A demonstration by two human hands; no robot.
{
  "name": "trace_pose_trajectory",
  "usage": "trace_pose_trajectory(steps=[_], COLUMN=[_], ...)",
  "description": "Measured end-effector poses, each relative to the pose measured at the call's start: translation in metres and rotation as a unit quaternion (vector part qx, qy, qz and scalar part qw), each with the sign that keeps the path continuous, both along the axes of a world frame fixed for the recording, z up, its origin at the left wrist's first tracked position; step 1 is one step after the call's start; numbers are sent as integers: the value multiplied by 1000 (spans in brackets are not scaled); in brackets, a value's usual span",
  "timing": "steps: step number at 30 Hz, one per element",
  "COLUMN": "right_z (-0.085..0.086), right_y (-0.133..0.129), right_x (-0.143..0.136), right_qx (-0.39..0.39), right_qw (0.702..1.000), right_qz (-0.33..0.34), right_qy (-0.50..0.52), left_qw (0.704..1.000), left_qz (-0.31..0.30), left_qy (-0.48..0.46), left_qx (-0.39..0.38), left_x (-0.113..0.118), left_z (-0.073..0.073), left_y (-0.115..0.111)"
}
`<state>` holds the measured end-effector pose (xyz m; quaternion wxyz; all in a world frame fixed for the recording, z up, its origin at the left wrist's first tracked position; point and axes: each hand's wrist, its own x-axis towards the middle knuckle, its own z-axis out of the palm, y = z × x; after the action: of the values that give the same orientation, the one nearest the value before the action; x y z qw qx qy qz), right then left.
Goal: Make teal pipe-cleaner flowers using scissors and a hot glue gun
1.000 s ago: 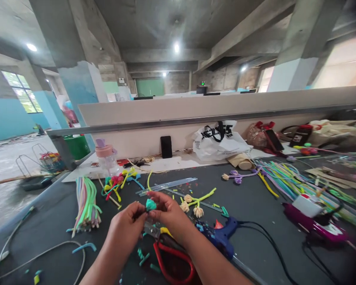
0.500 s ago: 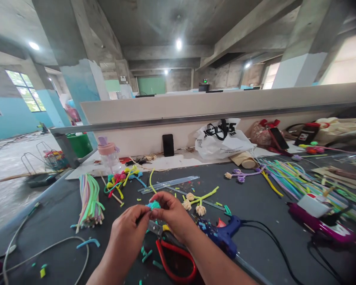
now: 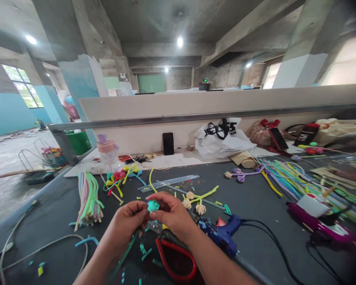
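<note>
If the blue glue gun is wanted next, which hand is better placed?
Right, probably: the right hand is nearer the blue glue gun. The left hand is farther off, beyond the teal piece both seem to hold.

left hand [image 3: 130, 217] and right hand [image 3: 173, 215] both bare, uncovered across backs and fingers [image 3: 159, 196]. left forearm [image 3: 99, 257] and right forearm [image 3: 215, 253] likewise bare, smooth in outline, widening toward lower edge of view. fingertips rounded; nails too small to make out. upper arms out of view.
</note>
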<state>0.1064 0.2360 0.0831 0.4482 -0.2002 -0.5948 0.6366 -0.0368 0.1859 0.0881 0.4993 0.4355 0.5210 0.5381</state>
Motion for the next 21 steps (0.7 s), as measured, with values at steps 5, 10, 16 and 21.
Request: trace_pose_trajectory(steps=[5,10,16,21], right_z=[4,5,-2,-1], right_y=[-1,-3,-5,-5], right_x=[0,0,2,4], right_qx=[92,91,94,167], right_qw=[991,990,992,974], right_qz=[-79,-79,-36,-88], right_qy=[-51,-74,-74,-124], left_qw=[997,987,996,998], left_qz=[34,57,63,30], left_qy=[41,112,28,-1], left_qx=[56,104,50,64], left_x=[1,-1,-8,-7], left_z=[-2,0,-13,-18], left_y=[-3,-8,-3,-2])
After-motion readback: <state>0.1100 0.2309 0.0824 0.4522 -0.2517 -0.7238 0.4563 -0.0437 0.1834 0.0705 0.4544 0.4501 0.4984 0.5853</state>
